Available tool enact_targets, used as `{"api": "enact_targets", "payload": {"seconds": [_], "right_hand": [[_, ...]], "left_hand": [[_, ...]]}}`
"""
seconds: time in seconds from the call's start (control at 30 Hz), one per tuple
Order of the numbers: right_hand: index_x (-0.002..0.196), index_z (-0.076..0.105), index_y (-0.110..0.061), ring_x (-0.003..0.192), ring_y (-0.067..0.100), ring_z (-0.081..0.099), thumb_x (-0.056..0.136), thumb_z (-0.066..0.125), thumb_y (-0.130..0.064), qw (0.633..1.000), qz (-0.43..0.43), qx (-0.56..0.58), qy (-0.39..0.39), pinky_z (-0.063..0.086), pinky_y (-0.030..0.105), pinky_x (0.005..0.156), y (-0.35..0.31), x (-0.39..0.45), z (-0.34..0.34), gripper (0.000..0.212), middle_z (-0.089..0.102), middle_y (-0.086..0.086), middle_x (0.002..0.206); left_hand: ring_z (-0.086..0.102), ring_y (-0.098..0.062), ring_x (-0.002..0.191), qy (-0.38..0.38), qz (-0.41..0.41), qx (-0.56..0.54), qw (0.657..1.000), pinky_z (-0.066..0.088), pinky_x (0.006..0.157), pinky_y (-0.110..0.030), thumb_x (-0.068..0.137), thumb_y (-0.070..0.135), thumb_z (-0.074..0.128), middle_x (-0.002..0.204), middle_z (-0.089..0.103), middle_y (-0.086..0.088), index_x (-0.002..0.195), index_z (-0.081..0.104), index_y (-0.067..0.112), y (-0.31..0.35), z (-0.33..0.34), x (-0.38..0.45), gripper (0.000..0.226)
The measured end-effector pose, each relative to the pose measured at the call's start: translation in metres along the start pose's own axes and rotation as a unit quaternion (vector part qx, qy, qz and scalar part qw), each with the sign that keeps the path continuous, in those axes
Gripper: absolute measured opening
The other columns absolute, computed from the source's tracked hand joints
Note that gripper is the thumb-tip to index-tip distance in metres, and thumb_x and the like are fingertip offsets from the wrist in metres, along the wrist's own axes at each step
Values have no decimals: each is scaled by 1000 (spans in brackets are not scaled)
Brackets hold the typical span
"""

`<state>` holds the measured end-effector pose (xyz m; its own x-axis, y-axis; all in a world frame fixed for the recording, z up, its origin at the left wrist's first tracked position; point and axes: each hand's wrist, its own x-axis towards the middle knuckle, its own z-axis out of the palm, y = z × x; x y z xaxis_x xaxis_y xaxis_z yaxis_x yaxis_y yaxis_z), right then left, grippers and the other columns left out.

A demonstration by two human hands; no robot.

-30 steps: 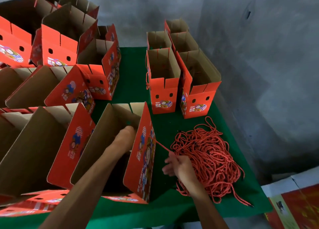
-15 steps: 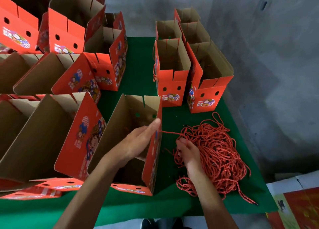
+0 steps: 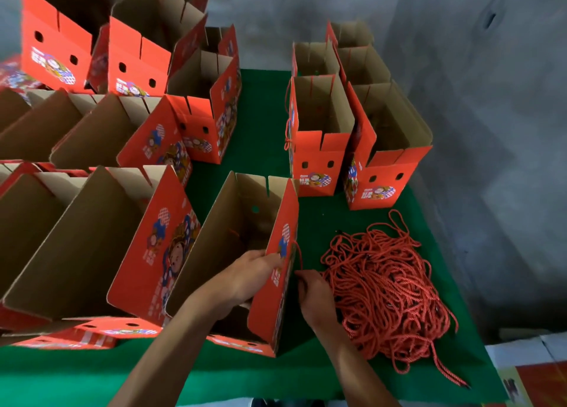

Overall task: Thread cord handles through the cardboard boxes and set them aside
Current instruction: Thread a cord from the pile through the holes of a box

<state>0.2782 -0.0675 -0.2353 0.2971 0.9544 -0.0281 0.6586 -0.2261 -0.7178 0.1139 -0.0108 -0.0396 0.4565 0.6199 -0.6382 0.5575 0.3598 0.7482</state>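
An open red cardboard box (image 3: 276, 283) stands in front of me on the green table (image 3: 260, 124). My left hand (image 3: 248, 277) reaches into it and grips the top edge of its right wall. My right hand (image 3: 313, 296), just outside that wall, pinches a red cord (image 3: 297, 253) that runs up the wall's outer face. A tangled pile of red cords (image 3: 386, 287) lies right of my right hand.
Several open boxes (image 3: 92, 222) crowd the left half of the table. More upright boxes (image 3: 319, 136) stand at the back right; one has a cord hanging at its left side. A grey wall rises behind. Printed sheets (image 3: 537, 382) lie at the bottom right.
My left hand has slid from the far end of the box's right wall back toward me along its edge. My right hand has dropped lower beside the wall, the cord now hanging down it.
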Motion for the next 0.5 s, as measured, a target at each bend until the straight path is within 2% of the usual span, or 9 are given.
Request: {"api": "enact_targets", "payload": {"seconds": [0.1, 0.17, 0.27, 0.4, 0.43, 0.5], "right_hand": [[123, 65, -27, 97, 25, 63, 103, 48, -21, 993, -2, -102, -67, 50, 35, 76, 2, 13, -1, 28, 58, 2, 107], [129, 61, -24, 101, 29, 65, 104, 43, -18, 984, 21, -153, -93, 52, 38, 82, 4, 22, -4, 31, 56, 6, 116], [122, 66, -12, 107, 31, 66, 106, 41, -12, 975, 35, -196, -102, 52, 39, 89, 13, 27, -3, 29, 61, 11, 122], [114, 66, -7, 96, 24, 70, 104, 46, -6, 970, 34, -222, -92, 56, 33, 80, 23, 13, 0, 23, 65, 9, 117], [112, 66, -8, 94, 23, 69, 104, 47, -8, 972, 28, -217, -86, 57, 33, 78, 26, 9, 0, 21, 65, 8, 115], [109, 68, -14, 90, 18, 68, 105, 51, -24, 977, 12, -202, -73, 56, 32, 75, 29, 5, -3, 20, 64, 2, 110]], "left_hand": [[74, -24, 102, 2, -26, -26, 999, 57, 96, -47, 100, 55, 48, 112, 76, -3, 122, 58, 26, -7, -5, -2, 38], [74, -24, 101, 7, -34, -42, 998, 55, 98, -47, 100, 57, 48, 108, 78, -3, 118, 61, 26, -9, -9, -4, 37], [75, -27, 101, 11, -39, -57, 998, 53, 102, -50, 98, 58, 50, 107, 78, -5, 117, 64, 24, -12, -16, -6, 41], [75, -30, 101, -1, -43, -96, 994, 53, 104, -51, 97, 56, 54, 108, 78, -8, 124, 64, 20, -17, -23, -7, 46], [75, -30, 101, -4, -46, -101, 994, 53, 103, -51, 96, 57, 55, 108, 78, -9, 125, 63, 20, -17, -23, -7, 47], [76, -29, 99, -13, -45, -100, 994, 54, 101, -49, 96, 58, 54, 107, 78, -8, 125, 62, 21, -18, -24, -8, 48]]}}
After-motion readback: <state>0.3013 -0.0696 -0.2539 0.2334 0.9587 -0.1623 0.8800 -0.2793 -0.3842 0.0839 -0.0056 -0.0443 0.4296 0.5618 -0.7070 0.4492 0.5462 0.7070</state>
